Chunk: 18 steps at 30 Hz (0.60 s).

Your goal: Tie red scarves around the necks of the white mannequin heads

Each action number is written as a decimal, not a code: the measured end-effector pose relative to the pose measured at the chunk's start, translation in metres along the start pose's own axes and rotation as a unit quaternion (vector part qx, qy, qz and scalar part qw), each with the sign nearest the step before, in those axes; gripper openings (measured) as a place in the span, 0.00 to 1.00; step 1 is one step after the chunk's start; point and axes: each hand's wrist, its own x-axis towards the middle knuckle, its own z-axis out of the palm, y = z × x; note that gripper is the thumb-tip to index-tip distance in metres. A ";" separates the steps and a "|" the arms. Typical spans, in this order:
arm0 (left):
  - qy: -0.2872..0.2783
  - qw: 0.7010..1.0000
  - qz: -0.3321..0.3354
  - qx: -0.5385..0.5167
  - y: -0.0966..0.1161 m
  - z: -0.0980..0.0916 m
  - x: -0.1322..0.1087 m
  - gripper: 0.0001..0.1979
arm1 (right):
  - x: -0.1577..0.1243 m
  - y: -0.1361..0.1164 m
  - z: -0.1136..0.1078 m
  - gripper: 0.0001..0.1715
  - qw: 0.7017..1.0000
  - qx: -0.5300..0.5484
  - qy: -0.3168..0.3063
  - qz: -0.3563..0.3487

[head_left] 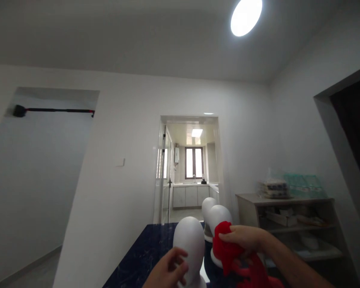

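The left hand [168, 270] rests its fingers against the side of the nearest white foam head [189, 248], which stands near the front edge of the dark blue table [141, 256]. The right hand [246, 239] is clamped on a bunched red cloth [228, 252], held just beside that head. Two more foam heads [214, 218] stand behind, close together. The light head could tip if pushed sideways, or knock into its neighbours; the loosely gathered cloth could slip from the grip.
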 end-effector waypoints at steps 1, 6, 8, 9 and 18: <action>0.002 1.000 0.016 -0.022 0.013 0.002 0.005 0.34 | 0.002 -0.011 0.009 0.27 0.999 -0.048 -0.023 0.000; -0.109 0.985 0.085 -0.104 0.061 0.008 0.030 0.55 | 0.001 -0.058 0.041 0.25 0.968 -0.241 -0.054 -0.051; -0.182 0.965 0.083 -0.169 0.071 0.010 0.031 0.52 | 0.000 -0.066 0.046 0.22 0.955 -0.283 -0.051 -0.077; -0.204 0.957 0.075 -0.192 0.074 0.012 0.029 0.47 | 0.000 -0.067 0.046 0.22 0.953 -0.287 -0.056 -0.080; -0.230 0.967 -0.035 -0.100 0.088 -0.018 -0.009 0.15 | -0.002 -0.036 0.054 0.13 0.985 0.067 -0.094 -0.125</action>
